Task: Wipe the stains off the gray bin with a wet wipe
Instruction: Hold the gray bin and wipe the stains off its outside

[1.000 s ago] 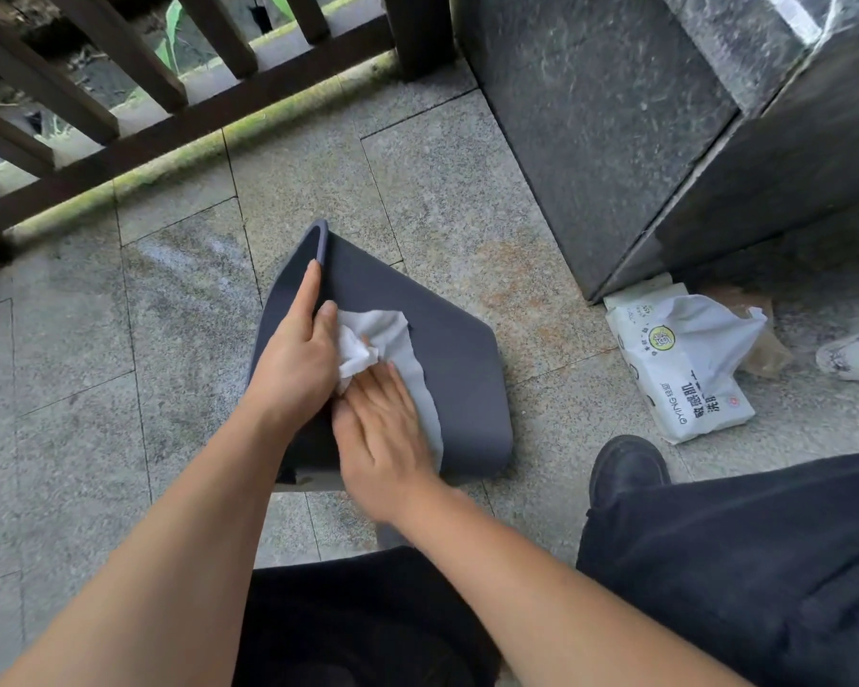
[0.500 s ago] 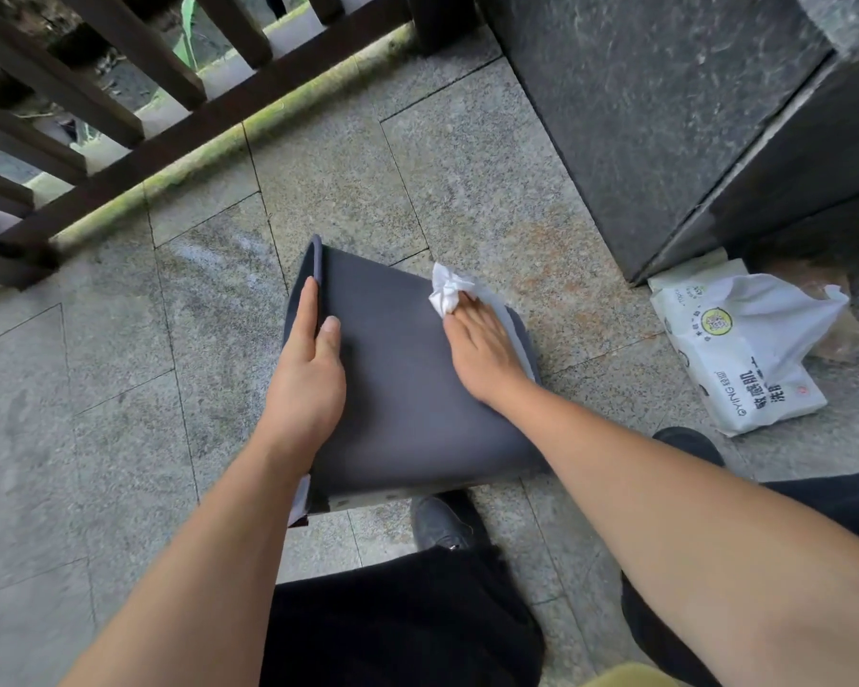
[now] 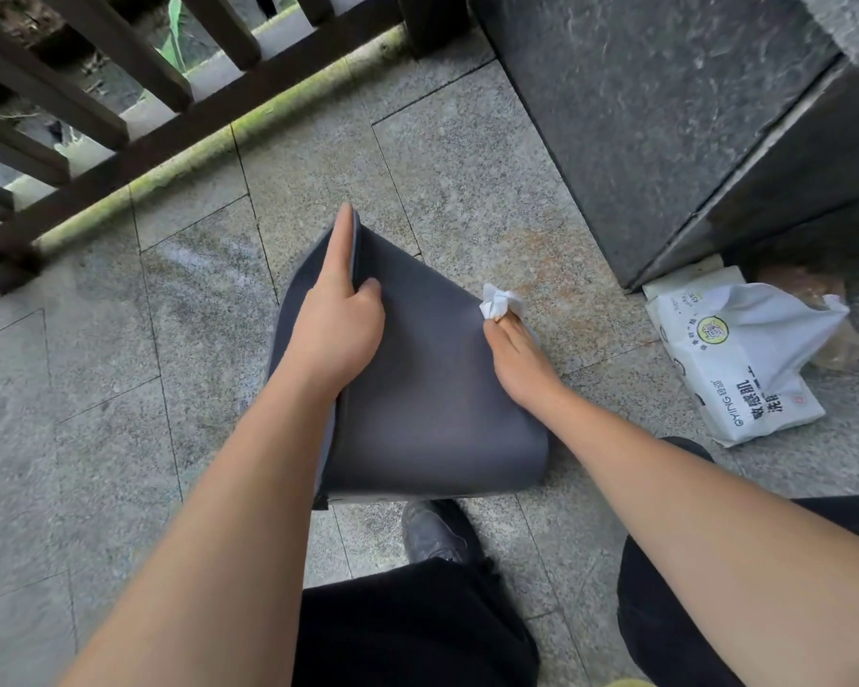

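Note:
The gray bin [image 3: 432, 389] lies on its side on the stone floor, its dark wall facing up. My left hand [image 3: 338, 319] grips the bin's left edge, index finger stretched along the rim and thumb on the top wall. My right hand [image 3: 514, 354] is at the bin's right edge, over its side wall. A crumpled white wet wipe [image 3: 499, 301] sticks out past its fingertips, held under the fingers against the bin. The fingers' undersides are hidden.
A white pack of wet wipes [image 3: 735, 359] lies on the floor at the right, beside a dark stone block [image 3: 640, 116]. A dark wooden railing [image 3: 120, 116] runs along the back left. My shoe [image 3: 432, 533] and dark trouser legs are just below the bin.
My right hand has slid the wipe from the middle of the bin's top wall to its right edge and over the side. My left hand has shifted up along the rim.

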The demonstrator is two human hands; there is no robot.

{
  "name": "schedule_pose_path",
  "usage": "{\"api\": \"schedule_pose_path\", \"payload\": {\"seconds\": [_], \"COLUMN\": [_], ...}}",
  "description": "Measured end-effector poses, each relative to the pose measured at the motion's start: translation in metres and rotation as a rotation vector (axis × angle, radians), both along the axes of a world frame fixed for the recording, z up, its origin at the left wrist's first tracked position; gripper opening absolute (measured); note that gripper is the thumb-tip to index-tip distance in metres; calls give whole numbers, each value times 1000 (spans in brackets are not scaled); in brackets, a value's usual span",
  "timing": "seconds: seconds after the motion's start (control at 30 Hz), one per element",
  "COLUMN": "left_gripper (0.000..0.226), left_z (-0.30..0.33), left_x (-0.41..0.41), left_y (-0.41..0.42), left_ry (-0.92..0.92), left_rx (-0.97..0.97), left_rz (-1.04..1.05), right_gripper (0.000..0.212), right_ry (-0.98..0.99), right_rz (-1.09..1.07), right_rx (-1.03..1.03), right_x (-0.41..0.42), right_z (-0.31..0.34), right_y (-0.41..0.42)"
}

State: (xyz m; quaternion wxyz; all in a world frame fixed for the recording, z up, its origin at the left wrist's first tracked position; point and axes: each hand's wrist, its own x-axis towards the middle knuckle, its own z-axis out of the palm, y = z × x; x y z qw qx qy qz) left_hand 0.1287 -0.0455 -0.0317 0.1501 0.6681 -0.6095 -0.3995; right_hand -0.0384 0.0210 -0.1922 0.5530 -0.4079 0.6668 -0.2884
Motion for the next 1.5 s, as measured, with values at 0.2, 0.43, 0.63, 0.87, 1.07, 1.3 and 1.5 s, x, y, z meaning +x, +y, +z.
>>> {"api": "schedule_pose_path", "payload": {"seconds": [0.2, 0.43, 0.63, 0.87, 1.07, 1.3, 1.5], "left_gripper": [70, 70, 71, 90, 94, 98, 102], "left_z": [-14, -21, -14, 20, 33, 27, 34], "left_x": [-5, -3, -10, -8, -15, -38, -32], "left_y": [-23, -64, -49, -20, 5, 23, 22], "left_ry": [-44, -94, 53, 455, 521, 391, 255], "left_rx": [-44, 33, 6, 22, -51, -75, -88], "left_rz": [64, 150, 96, 115, 33, -86, -233], "right_gripper": [52, 50, 34, 45, 46, 46, 47], "right_ry": [32, 30, -48, -44, 58, 105, 113], "right_rz": [31, 49, -57, -212, -316, -350, -404], "right_rx": [-16, 2, 14, -187, -349, -268, -301], "right_x": [2, -1, 7, 11, 5, -2, 6], "right_z": [-3, 5, 22, 73, 106, 105, 105], "right_y": [-2, -10, -12, -20, -3, 21, 40]}}
